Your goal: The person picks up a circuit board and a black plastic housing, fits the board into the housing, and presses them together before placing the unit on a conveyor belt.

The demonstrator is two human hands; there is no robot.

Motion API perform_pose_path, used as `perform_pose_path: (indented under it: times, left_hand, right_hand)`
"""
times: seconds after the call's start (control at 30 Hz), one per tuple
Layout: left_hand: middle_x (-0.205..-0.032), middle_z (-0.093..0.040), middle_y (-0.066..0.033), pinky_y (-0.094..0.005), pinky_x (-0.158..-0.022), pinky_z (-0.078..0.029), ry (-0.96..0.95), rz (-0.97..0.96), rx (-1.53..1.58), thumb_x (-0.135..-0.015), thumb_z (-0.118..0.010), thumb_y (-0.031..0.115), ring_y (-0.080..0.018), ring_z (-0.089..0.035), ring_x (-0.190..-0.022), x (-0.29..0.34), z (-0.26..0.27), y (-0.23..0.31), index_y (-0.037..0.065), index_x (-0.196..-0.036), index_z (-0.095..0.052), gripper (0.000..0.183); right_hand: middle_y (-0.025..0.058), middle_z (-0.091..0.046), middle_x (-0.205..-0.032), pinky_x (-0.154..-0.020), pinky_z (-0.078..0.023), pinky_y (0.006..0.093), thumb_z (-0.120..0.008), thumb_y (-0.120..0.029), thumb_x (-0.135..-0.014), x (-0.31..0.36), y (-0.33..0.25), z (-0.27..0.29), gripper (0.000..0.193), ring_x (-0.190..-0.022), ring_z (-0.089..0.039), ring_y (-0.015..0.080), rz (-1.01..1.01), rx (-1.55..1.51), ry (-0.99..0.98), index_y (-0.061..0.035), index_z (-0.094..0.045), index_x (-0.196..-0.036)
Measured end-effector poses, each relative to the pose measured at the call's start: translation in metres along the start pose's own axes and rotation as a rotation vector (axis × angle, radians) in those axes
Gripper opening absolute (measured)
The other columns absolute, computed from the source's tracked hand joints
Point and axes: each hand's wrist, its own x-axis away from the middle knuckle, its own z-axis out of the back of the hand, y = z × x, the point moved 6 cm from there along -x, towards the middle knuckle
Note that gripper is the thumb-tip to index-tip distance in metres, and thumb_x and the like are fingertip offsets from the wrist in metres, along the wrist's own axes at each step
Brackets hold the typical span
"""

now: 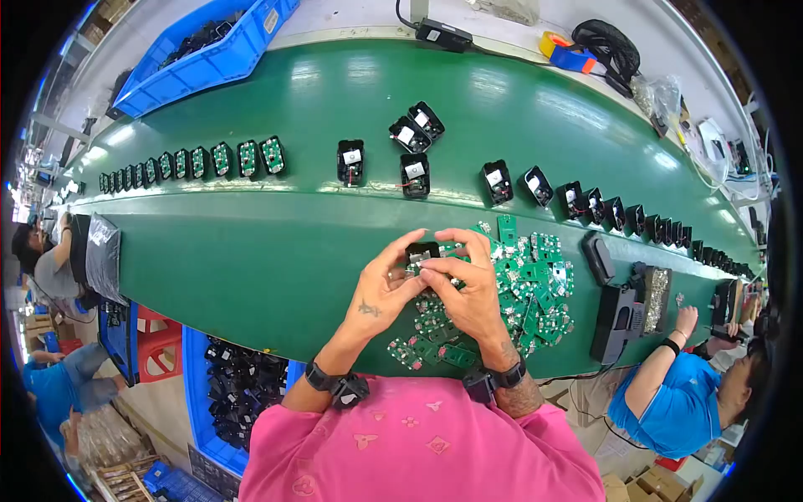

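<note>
Head view, left hand: the person's left hand [381, 289] is curled round the left side of a small black housing [425, 248], thumb reaching in from below.
Right hand: here is the right hand [473, 289], closed on the same piece from the other side, forefinger and thumb at its near edge; the two hands all but meet.
Black housing: up between the fingertips, over the green work surface [242, 268], a pale part showing inside.
Circuit boards: a loose heap of green circuit boards [535, 289] spreads beside and beneath the right hand.
Left row: a line of board-fitted housings [222, 159] runs off to the left.
Middle: a few open housings [414, 176] with white parts inside, two of them side by side.
Right row: more black housings [615, 214] curve away to the right.
Crates: one blue crate [196, 74] at upper left, another blue crate [201, 418] below, full of black parts.
Neighbour: a blue-shirted co-worker [673, 397] sits at right.
</note>
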Motion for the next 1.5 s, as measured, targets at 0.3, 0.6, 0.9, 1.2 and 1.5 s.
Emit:
perform_pose_path:
  times: [0.3, 0.6, 0.9, 1.2, 1.5]
  left_hand:
    - [-0.124, -0.058, -0.0117, -0.0270, -0.085, -0.057, 0.132, -0.108, -0.064, -0.092, -0.060, -0.007, -0.0151, -0.065, -0.099, 0.003, -0.007, 0.019, 0.003, -0.142, -0.050, 0.053]
    - [-0.134, -0.056, -0.0145, -0.0263, -0.085, -0.056, 0.272, -0.341, -0.404, -0.089, -0.062, -0.009, -0.0149, -0.064, -0.102, 0.011, -0.010, 0.054, 0.000, -0.140, -0.051, 0.053]
    - [-0.136, -0.055, -0.0158, -0.0265, -0.087, -0.056, 0.206, -0.371, -0.487, -0.087, -0.063, -0.011, -0.0173, -0.065, -0.107, 0.015, -0.016, 0.057, -0.002, -0.133, -0.058, 0.047]
    - [-0.124, -0.062, -0.0219, -0.0340, -0.079, -0.058, 0.196, -0.520, -0.697, -0.084, -0.065, -0.008, -0.0317, -0.069, -0.099, 0.018, -0.025, 0.071, 0.006, -0.126, -0.064, 0.045]
    - [-0.118, -0.064, -0.0210, -0.0377, -0.080, -0.057, 0.172, -0.443, -0.651, -0.081, -0.067, -0.007, -0.0376, -0.069, -0.095, 0.016, -0.024, 0.065, 0.010, -0.125, -0.065, 0.047]
  right_hand:
    - [0.0122, -0.058, -0.105, -0.090, -0.044, 0.0374, -0.070, -0.003, -0.085, 0.006, -0.011, 0.003, 0.007, -0.106, -0.054, 0.0270, -0.032, 0.028, 0.160, -0.0019, -0.065, -0.090]
    - [0.0122, -0.058, -0.092, -0.065, -0.047, 0.0336, -0.068, 0.000, -0.086, 0.000, -0.038, 0.011, 0.005, -0.077, -0.058, 0.0247, 0.103, 0.190, 0.109, 0.0003, -0.064, -0.090]
    - [0.0093, -0.058, -0.075, -0.054, -0.043, 0.0307, -0.068, 0.000, -0.084, -0.006, -0.029, 0.014, 0.006, -0.062, -0.057, 0.0201, -0.081, -0.108, -0.040, 0.0019, -0.062, -0.085]
    - [0.0099, -0.058, -0.075, -0.056, -0.044, 0.0322, -0.067, -0.001, -0.084, -0.006, -0.023, 0.013, 0.007, -0.063, -0.058, 0.0217, -0.019, -0.078, -0.113, 0.0030, -0.061, -0.083]
    - [0.0134, -0.060, -0.078, -0.063, -0.047, 0.0375, -0.065, -0.004, -0.088, -0.009, -0.021, 0.017, 0.009, -0.069, -0.060, 0.0294, -0.031, -0.071, -0.269, 0.0036, -0.061, -0.085]
